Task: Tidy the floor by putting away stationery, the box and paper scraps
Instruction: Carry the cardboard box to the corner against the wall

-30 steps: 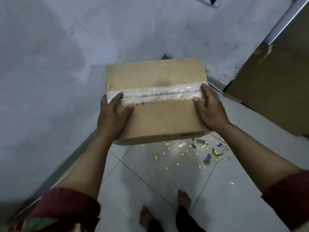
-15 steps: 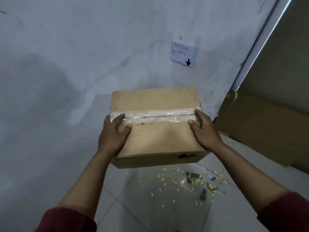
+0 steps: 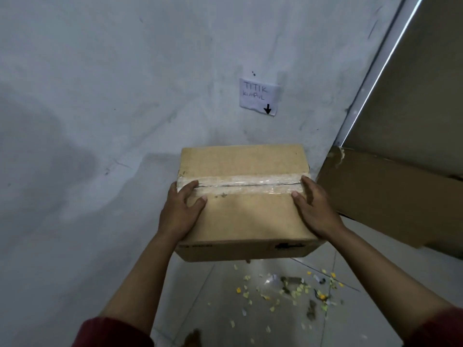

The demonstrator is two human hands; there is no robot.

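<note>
I hold a brown cardboard box [image 3: 245, 211], sealed with clear tape across its top, off the floor in front of me. My left hand [image 3: 181, 211] grips its left side with fingers over the taped seam. My right hand [image 3: 314, 209] grips the right side the same way. Below the box, yellow, green and white paper scraps [image 3: 288, 291] lie scattered on the white floor tiles, mixed with a few small dark bits.
A grey-white wall [image 3: 100, 108] is close ahead, with a paper note [image 3: 259, 96] bearing handwriting and a down arrow taped above the box. A large flat cardboard sheet [image 3: 390, 196] leans at the right, below a metal door frame [image 3: 375, 71].
The view has tilted up and the note on the wall has come into view. The box sits lower in view and nearer the wall; both hands keep their grip.
</note>
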